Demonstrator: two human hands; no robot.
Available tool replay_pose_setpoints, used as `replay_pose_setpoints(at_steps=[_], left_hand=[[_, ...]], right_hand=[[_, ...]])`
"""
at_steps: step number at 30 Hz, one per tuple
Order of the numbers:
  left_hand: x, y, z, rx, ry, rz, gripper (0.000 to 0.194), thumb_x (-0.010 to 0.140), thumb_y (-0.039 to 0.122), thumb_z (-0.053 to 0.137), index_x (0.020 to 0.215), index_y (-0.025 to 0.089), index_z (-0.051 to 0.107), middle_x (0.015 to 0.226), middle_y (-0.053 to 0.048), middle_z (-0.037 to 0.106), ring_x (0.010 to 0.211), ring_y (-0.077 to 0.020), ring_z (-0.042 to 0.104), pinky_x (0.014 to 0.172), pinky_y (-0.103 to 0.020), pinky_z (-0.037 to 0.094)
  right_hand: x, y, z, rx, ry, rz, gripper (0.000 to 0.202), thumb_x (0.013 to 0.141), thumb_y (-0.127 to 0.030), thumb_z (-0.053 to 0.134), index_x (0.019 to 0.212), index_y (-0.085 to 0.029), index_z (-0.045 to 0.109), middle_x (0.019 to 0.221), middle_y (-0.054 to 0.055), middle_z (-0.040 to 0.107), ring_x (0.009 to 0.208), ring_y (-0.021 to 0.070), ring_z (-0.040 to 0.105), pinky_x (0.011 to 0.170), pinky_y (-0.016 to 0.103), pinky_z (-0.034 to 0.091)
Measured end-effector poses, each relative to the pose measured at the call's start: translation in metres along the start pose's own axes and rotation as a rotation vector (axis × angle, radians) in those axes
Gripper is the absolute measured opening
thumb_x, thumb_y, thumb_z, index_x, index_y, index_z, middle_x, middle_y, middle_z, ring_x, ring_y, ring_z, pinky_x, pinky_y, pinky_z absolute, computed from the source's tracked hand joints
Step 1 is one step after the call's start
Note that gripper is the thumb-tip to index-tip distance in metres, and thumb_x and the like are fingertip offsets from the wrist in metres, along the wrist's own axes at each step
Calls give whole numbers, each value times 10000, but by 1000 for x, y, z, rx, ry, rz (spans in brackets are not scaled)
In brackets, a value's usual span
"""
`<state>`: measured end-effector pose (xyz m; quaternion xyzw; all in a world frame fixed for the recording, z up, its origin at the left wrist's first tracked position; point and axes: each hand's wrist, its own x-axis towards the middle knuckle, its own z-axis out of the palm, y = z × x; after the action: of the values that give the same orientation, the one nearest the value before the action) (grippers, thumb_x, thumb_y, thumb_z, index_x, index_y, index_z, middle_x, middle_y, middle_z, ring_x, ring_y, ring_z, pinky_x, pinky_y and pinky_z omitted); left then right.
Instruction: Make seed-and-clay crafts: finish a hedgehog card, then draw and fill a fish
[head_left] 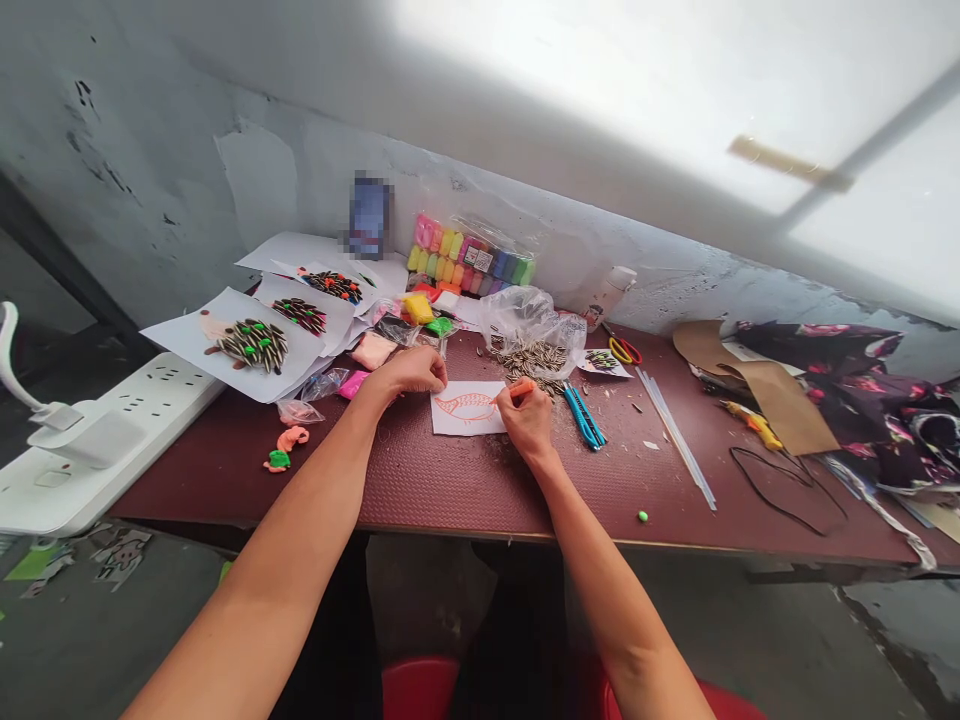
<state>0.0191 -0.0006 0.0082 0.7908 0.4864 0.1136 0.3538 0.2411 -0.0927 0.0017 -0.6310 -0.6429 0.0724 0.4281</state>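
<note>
While the right hand point(527, 412) grasps one orange drawing tool point(523, 386) over the one white card point(463, 424) at frame centre, its orange outline partly drawn, the left hand point(421, 370) has its fingers curled at the card's upper left corner, whether pinching or only touching I cannot tell. Just beyond lie one seed pile point(531, 358), one teal cutter point(584, 417) at right of centre and, left of centre, three seed-covered figures point(256, 345) on paper. Beneath spreads a textured maroon tabletop point(465, 490), against a scuffed pale wall point(300, 150), with two red seats point(420, 688) at the bottom edge.
</note>
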Motion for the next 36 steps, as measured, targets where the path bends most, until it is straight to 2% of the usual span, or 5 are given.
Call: replay_pose_setpoints(at_steps=[16,23,31,36], left_hand=[[0,0,0,11,-6,-3,278,590,232,627,803,162,791,732,-26,730,672,-171,624,586,-245,415],[0,0,0,14,-6,1,290,588,225,626,815,155,792,748,-30,736,679,-172,630,589,-243,421],[0,1,0,0,-13,4,292,583,216,622,813,146,788,733,-35,732,671,-177,628,595,-247,431],[-1,2,-1,-5,-11,6,273,586,217,625,798,148,782,732,-28,729,672,-172,621,588,-245,422]], right_hand=[[-1,-2,-2,23,-30,10,207,766,-307,493,583,-249,418,540,-25,523,509,128,465,579,254,382],[-1,-4,-2,103,-33,33,196,765,-308,501,587,-235,462,523,-37,508,499,120,463,549,245,367],[-11,-17,3,239,-223,-89,244,841,-365,548,644,-221,548,579,-19,579,486,111,481,512,243,357],[-13,-19,5,190,-250,-133,241,875,-345,552,683,-210,607,627,1,633,501,114,505,533,253,363]])
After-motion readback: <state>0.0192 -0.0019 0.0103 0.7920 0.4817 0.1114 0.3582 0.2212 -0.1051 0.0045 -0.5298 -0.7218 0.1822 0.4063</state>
